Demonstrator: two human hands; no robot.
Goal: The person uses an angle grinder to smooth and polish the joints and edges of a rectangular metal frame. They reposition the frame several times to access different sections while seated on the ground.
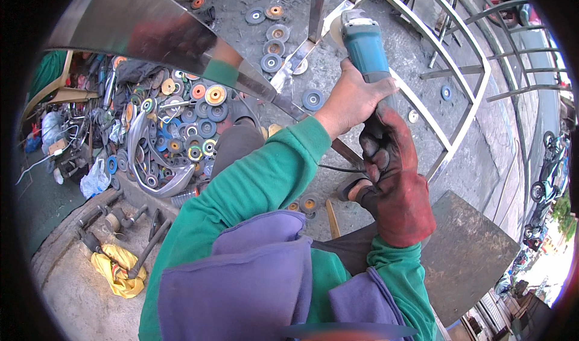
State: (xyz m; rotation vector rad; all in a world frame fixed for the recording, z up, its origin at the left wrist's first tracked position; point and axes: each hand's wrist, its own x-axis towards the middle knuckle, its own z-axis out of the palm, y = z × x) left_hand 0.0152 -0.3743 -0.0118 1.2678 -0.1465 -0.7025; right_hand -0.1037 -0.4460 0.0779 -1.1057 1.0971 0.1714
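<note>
A teal angle grinder [367, 50] is held out in front of me, its head and pale disc [336, 32] at the far end. My bare left hand [354, 97] wraps round its body. Behind it, my right hand [392, 151], in a worn red work glove, is closed round the rear of the grinder; the glove hides most of that end. The disc is beside a shiny metal bar [294, 60] of a welded frame. I cannot tell whether disc and bar touch. A wide polished metal beam [139, 27] slants in from the upper left.
Right of the grinder stretches a pale metal frame [446, 141]. Used grinding discs [205, 127] lie piled at left, with more scattered on the grey ground. A dark metal plate [467, 253] lies at lower right, a yellow bag [119, 271] at lower left. Parked motorcycles [546, 178] stand far right.
</note>
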